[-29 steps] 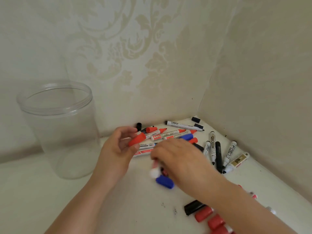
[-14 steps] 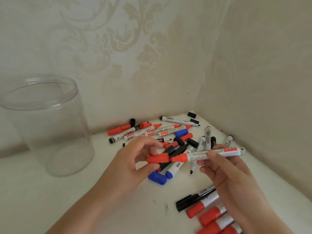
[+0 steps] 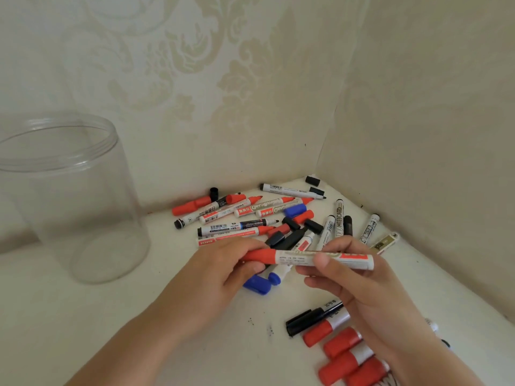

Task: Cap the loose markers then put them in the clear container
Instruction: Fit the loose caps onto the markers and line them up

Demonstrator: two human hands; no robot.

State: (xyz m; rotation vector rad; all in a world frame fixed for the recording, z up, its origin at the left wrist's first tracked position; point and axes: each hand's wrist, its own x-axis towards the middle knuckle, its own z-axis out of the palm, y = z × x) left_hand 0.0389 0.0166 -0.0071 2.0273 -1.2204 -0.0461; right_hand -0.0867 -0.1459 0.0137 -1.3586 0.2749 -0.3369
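Both hands hold one red marker [image 3: 301, 258] level above the table. My left hand [image 3: 223, 271] grips its red cap [image 3: 257, 255], which sits on the marker's tip. My right hand [image 3: 354, 277] pinches the white barrel near the middle. The clear container [image 3: 67, 196] stands upright at the far left with nothing visible inside. A pile of loose markers [image 3: 250, 215] and caps lies in the corner behind my hands.
Capped red markers [image 3: 345, 355] and a black marker [image 3: 312, 319] lie near my right forearm. A blue cap [image 3: 257, 284] lies under my hands, and black caps [image 3: 312, 180] sit in the corner. Two patterned walls close off the back and right.
The red cap in my left hand and the marker in my right hand have come together; the cap now sits on the tip. The view shifted slightly.
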